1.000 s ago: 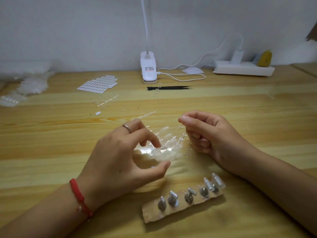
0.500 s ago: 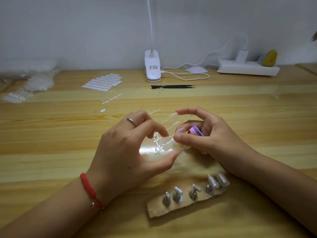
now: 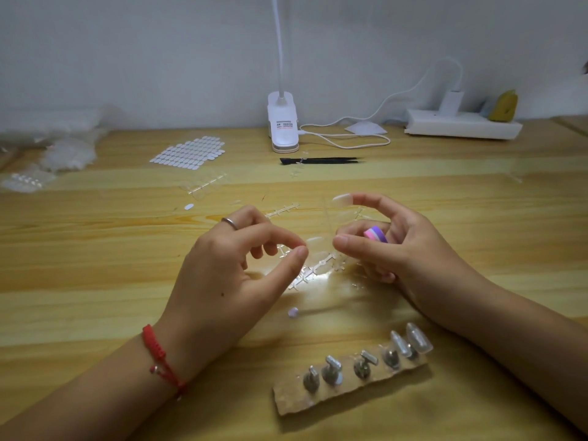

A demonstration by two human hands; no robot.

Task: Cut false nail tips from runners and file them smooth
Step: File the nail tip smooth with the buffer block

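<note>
Clear nail runner [image 3: 321, 261] held up between the fingertips
It was pinched by the left hand [image 3: 235, 275] at thumb and forefinger; a pink-purple file [image 3: 375, 234] was clutched in the right hand [image 3: 410, 249]'s curled fingers.

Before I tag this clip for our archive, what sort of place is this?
Probably a home or small-workshop desk for false-nail craft: a wooden table against a plain wall, a clip-on desk lamp and power strip at the back, and a board of pegs carrying nail tips up front.
</note>
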